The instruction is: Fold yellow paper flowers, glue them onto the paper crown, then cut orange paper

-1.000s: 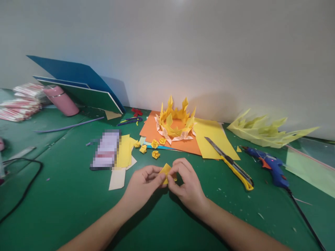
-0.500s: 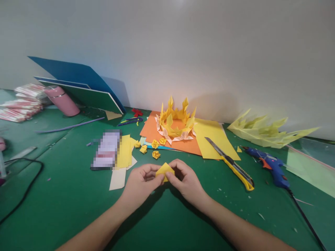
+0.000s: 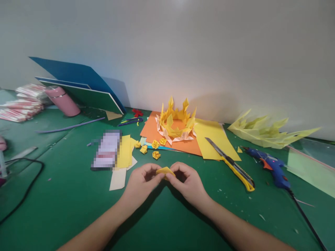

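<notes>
Between my hands is a small piece of folded yellow paper (image 3: 165, 170), held just above the green table. My left hand (image 3: 142, 183) pinches its left end with thumb and fingers. On the right end, my right hand (image 3: 187, 183) has a like pinch, the thumb nearest to me. Fingers hide the lower part of the paper. Just beyond it lie several small folded yellow paper roses (image 3: 156, 154). Farther back, a yellow paper crown (image 3: 178, 122) with a pale pink base stands on orange paper (image 3: 149, 127).
A yellow box cutter (image 3: 232, 167) lies on the right with its blade out, partly over yellow paper (image 3: 209, 132). Beyond it are a blue glue gun (image 3: 274, 169) and a pale yellow folded crown (image 3: 269, 132). A phone (image 3: 107, 148), yellow slips (image 3: 124, 150) and a pink bottle (image 3: 64, 101) are on the left.
The yellow paper has tipped and now looks flatter, its raised point lower than before. Both hands keep their pinch in nearly the same place.
</notes>
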Demonstrator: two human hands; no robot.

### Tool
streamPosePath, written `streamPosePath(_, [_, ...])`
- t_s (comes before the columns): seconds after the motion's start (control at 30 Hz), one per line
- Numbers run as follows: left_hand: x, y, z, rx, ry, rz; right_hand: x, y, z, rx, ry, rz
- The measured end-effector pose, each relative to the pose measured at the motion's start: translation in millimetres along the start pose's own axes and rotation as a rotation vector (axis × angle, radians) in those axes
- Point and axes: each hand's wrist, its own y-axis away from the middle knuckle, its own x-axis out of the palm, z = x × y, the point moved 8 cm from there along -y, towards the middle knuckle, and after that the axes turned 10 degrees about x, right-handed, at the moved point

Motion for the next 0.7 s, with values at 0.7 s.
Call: streamPosePath(0.7, [0.8, 3.5, 4.9, -0.084, 0.246, -0.054, -6.0, 2.8, 12.1, -0.19, 0.057, -0.053])
